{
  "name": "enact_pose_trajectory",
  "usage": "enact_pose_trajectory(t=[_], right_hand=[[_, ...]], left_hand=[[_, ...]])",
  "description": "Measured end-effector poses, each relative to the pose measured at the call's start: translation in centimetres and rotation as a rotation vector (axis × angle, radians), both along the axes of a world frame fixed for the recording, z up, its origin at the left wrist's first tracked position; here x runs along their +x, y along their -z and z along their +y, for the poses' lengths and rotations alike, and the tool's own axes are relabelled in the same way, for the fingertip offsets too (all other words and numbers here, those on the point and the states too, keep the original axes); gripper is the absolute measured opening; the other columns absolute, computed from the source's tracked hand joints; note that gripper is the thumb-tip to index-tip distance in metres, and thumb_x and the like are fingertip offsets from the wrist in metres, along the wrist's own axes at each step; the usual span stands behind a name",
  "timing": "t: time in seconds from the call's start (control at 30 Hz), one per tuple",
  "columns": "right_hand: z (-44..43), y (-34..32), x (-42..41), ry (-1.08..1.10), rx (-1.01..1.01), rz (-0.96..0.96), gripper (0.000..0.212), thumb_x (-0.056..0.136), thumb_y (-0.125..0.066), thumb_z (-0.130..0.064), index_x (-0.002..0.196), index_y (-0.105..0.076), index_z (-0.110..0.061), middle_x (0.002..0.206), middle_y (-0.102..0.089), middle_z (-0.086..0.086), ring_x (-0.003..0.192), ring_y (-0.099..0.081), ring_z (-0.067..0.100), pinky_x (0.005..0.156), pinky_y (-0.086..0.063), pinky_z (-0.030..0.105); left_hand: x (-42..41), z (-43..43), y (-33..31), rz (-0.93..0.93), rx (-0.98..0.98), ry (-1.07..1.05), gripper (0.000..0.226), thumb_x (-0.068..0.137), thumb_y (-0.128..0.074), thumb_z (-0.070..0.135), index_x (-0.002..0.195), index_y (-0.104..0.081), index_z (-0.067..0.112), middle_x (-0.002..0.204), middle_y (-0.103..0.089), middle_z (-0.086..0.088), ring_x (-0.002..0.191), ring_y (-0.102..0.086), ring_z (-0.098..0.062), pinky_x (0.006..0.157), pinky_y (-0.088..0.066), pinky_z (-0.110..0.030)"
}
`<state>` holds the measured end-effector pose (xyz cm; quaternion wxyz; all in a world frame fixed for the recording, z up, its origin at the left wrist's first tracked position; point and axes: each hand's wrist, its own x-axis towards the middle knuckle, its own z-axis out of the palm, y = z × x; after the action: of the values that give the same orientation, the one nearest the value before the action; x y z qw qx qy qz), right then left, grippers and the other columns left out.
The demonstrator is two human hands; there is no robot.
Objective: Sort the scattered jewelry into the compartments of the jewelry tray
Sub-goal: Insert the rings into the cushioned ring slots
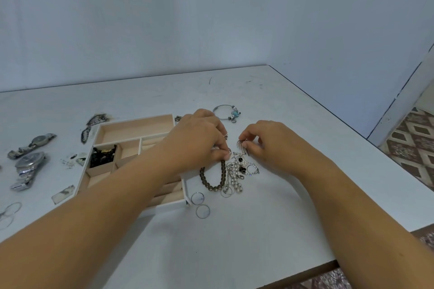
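A tangled pile (234, 172) beside the tray (131, 148) is being picked apart. A small ring is pinched by the left hand (199, 138), metal hoops by the right hand (265, 141). Next, pieces must be pulled free gently.

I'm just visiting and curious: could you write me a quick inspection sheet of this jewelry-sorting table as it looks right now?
Surface: white table, scuffed and stained toward the left.
Job's things: jewelry tray, one compartment holding dark pieces; tangled jewelry pile and brown bead bracelet to its right; charm bangle behind; two plain rings in front.
Clutter: two watches and thin hoops at left.
Grips: left hand pinches a piece at the pile's top; right hand pinches a small metal piece.
Cables: nothing seen.
Surroundings: plain wall, patterned floor at right.
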<state>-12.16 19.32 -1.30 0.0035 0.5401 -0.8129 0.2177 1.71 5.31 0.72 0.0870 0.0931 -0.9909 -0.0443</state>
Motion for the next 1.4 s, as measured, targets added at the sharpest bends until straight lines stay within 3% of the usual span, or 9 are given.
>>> enact_pose_trajectory(t=[0.23, 0.6, 0.67, 0.77, 0.83, 1.03, 1.17, 1.27, 1.4], right_hand=[[0.0, 0.1, 0.0, 0.003, 0.001, -0.017, 0.014, 0.089, -0.055, -0.029, 0.099, -0.064, -0.029, 0.092, -0.057, -0.01, 0.077, -0.048, 0.005, 0.072, -0.042, 0.025], [0.0, 0.2, 0.3, -0.044, -0.003, -0.05, 0.015, 0.091, -0.053, -0.031, 0.101, -0.064, -0.031, 0.089, -0.055, -0.016, 0.073, -0.046, -0.007, 0.067, -0.036, 0.018], [-0.2, 0.1, 0.5, -0.059, 0.012, -0.048, 0.015, 0.091, -0.053, -0.032, 0.102, -0.064, -0.031, 0.09, -0.055, -0.015, 0.072, -0.046, -0.006, 0.068, -0.036, 0.019], [-0.5, -0.2, 0.9, -0.078, 0.037, -0.024, 0.016, 0.091, -0.053, -0.033, 0.103, -0.064, -0.03, 0.094, -0.057, -0.013, 0.076, -0.048, -0.001, 0.071, -0.041, 0.022], [-0.7, -0.5, 1.0, -0.086, 0.066, -0.006, 0.016, 0.091, -0.052, -0.034, 0.103, -0.063, -0.03, 0.098, -0.059, -0.012, 0.084, -0.051, 0.005, 0.075, -0.044, 0.024], [-1.7, -2.2, 1.5, -0.145, 0.095, 0.005, 0.016, 0.091, -0.053, -0.035, 0.103, -0.063, -0.031, 0.104, -0.058, -0.016, 0.092, -0.054, 0.006, 0.079, -0.046, 0.027], [-3.2, -2.8, 1.8, -0.176, 0.109, 0.013, 0.016, 0.091, -0.054, -0.035, 0.103, -0.063, -0.031, 0.101, -0.057, -0.014, 0.093, -0.053, 0.007, 0.077, -0.046, 0.027], [-4.3, -2.8, 2.2, -0.186, 0.118, 0.0, 0.019, 0.09, -0.055, -0.036, 0.107, -0.064, -0.029, 0.099, -0.056, -0.014, 0.092, -0.053, 0.007, 0.076, -0.044, 0.024], [-4.7, -2.1, 2.9, -0.2, 0.126, -0.025, 0.022, 0.087, -0.058, -0.042, 0.104, -0.065, -0.03, 0.101, -0.057, -0.014, 0.092, -0.054, 0.006, 0.082, -0.048, 0.029]], left_hand=[[-0.9, 0.5, -0.2, -0.038, -0.117, 0.019, 0.02, 0.086, -0.06, 0.045, 0.098, -0.072, 0.035, 0.123, -0.053, 0.019, 0.134, -0.025, -0.013, 0.106, -0.027, -0.037], [3.6, -2.8, -1.0, 0.151, 0.1, -0.114, 0.009, 0.089, -0.055, 0.041, 0.089, -0.06, 0.033, 0.095, -0.063, 0.015, 0.104, -0.048, -0.01, 0.089, -0.041, -0.035], [4.4, -3.0, -1.1, 0.166, 0.101, -0.145, 0.008, 0.088, -0.057, 0.04, 0.089, -0.061, 0.033, 0.092, -0.062, 0.013, 0.099, -0.048, -0.01, 0.083, -0.04, -0.027], [5.3, -3.0, -1.0, 0.211, 0.111, -0.198, 0.011, 0.089, -0.059, 0.035, 0.098, -0.062, 0.03, 0.09, -0.056, 0.017, 0.089, -0.042, -0.003, 0.072, -0.03, -0.002], [5.7, -3.1, -0.7, 0.248, 0.11, -0.207, 0.021, 0.09, -0.058, 0.033, 0.111, -0.059, 0.029, 0.095, -0.055, 0.022, 0.09, -0.041, 0.0, 0.073, -0.028, 0.002], [7.0, -4.7, -0.4, 0.262, 0.113, -0.24, 0.031, 0.091, -0.056, 0.022, 0.122, -0.06, 0.024, 0.109, -0.061, 0.011, 0.112, -0.049, -0.012, 0.086, -0.033, -0.022], [7.9, -5.4, -0.6, 0.3, 0.152, -0.282, 0.022, 0.091, -0.055, 0.029, 0.113, -0.055, 0.032, 0.102, -0.058, 0.018, 0.094, -0.053, -0.007, 0.084, -0.044, -0.034], [8.2, -5.6, -0.5, 0.293, 0.161, -0.265, 0.007, 0.09, -0.056, 0.032, 0.095, -0.055, 0.037, 0.094, -0.057, 0.019, 0.09, -0.049, -0.004, 0.08, -0.042, -0.03], [8.0, -4.7, -0.2, 0.276, 0.17, -0.209, 0.006, 0.087, -0.062, 0.03, 0.089, -0.061, 0.035, 0.09, -0.055, 0.024, 0.084, -0.048, 0.01, 0.077, -0.035, -0.005]])
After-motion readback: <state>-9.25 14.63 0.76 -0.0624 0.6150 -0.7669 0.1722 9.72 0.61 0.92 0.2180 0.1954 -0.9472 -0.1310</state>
